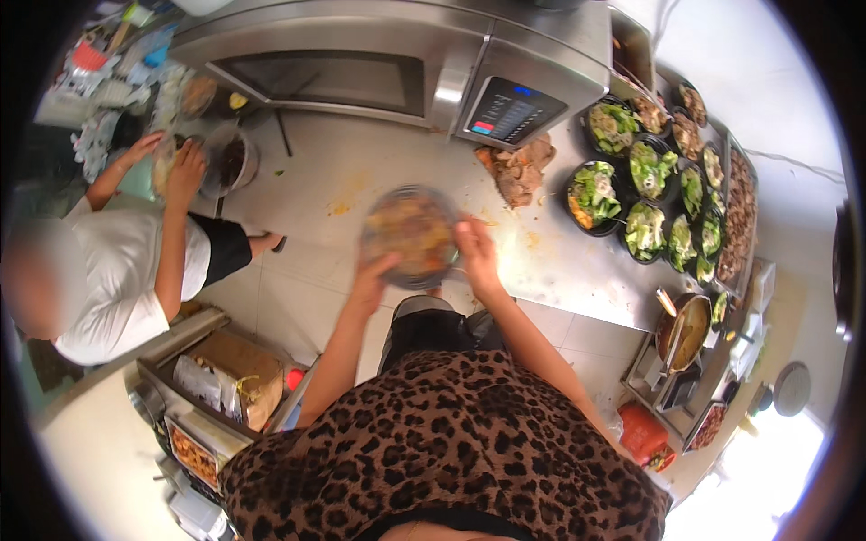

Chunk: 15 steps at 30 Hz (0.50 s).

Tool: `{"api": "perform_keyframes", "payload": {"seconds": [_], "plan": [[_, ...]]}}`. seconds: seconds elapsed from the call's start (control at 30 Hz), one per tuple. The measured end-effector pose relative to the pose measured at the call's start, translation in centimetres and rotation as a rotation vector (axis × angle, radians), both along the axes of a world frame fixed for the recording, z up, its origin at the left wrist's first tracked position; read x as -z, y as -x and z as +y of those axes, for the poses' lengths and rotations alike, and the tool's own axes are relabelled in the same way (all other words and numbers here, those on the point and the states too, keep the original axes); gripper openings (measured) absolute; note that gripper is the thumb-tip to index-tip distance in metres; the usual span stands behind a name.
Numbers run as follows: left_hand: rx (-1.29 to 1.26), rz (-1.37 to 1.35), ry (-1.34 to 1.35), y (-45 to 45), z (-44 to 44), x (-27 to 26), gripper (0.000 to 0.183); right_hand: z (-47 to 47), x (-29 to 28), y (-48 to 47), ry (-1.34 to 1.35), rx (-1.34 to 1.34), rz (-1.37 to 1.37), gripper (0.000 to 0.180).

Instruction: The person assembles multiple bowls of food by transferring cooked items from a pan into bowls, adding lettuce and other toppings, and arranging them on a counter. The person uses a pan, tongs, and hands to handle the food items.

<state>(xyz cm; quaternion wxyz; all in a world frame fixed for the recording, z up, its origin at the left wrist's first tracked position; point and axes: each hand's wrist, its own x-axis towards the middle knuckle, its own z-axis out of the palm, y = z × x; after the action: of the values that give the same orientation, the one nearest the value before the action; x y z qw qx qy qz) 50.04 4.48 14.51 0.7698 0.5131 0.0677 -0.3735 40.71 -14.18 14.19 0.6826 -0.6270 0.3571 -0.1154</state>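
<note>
A round bowl of food (pixel 410 233) is held over the front edge of the steel counter, blurred by motion. Its rim looks clear, and its contents are mixed brown and yellow pieces. My left hand (pixel 373 280) grips its lower left side, the thumb over the rim. At the right side, my right hand (pixel 479 253) has its fingers against the rim. Behind the bowl, a crumpled brown cloth (pixel 519 169) lies below the microwave oven (pixel 352 74). Several black bowls with green leaves (pixel 595 196) stand to the right of my right hand.
A co-worker (pixel 128 264) at the left handles a clear container (pixel 162 169) beside a tub of dark food (pixel 230 159). A long tray of brown chopped food (pixel 736 216) and a pan with a ladle (pixel 687 335) stand at the right. Behind my left arm is an open cardboard box (pixel 237 372).
</note>
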Motion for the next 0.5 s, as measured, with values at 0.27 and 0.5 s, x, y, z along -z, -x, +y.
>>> {"api": "perform_keyframes", "payload": {"seconds": [0.27,0.5], "plan": [[-0.399,-0.06,-0.098,-10.3,13.2,1.1,0.063,-14.1,3.9,-6.7,0.93,0.169,0.688,0.036],[-0.501,0.034,-0.28,-14.3,13.0,1.8,0.08,-18.0,0.6,-6.3,0.979,-0.082,0.661,0.017]]}}
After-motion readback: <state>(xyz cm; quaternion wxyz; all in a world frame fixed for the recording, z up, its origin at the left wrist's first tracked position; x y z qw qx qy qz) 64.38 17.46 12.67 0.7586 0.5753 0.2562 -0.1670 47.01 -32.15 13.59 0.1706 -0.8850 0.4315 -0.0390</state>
